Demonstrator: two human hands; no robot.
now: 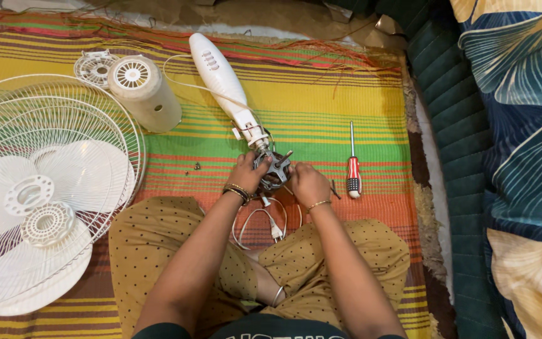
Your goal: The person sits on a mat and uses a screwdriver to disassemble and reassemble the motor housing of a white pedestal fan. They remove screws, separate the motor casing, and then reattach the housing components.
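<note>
A striped woven floor mat point(321, 107) in yellow, green, red and orange carries everything here. At the far left lies a round white wire fan guard point(7, 100), with white plastic fan blades point(45, 207) resting on it. Beyond them, a white cylindrical plastic motor cover point(148, 94) lies on its side, with a small round white vented cap point(94, 66) just beside it. A white plastic fan neck point(221, 78) with a row of buttons runs diagonally down the mat toward the middle. To the right, well clear of the work, a screwdriver with a red and black handle point(352, 164) lies with its shaft pointing away. Small dark screws point(196, 166) sit on the mat just left of the work, and a white power cord with a plug point(271, 226) loops between the person's crossed legs. Dark green cushioning and a blue leaf-patterned cloth point(522, 125) border the mat on the right.

The grey metal fan motor point(274, 169) sits at the lower end of the neck, near the middle of the mat, in front of the person's knees. The left hand point(246, 174) is curled around the motor's left side, gripping it. The right hand point(307, 182) is closed against its right side, fingers bent; what exactly its fingertips pinch cannot be told.
</note>
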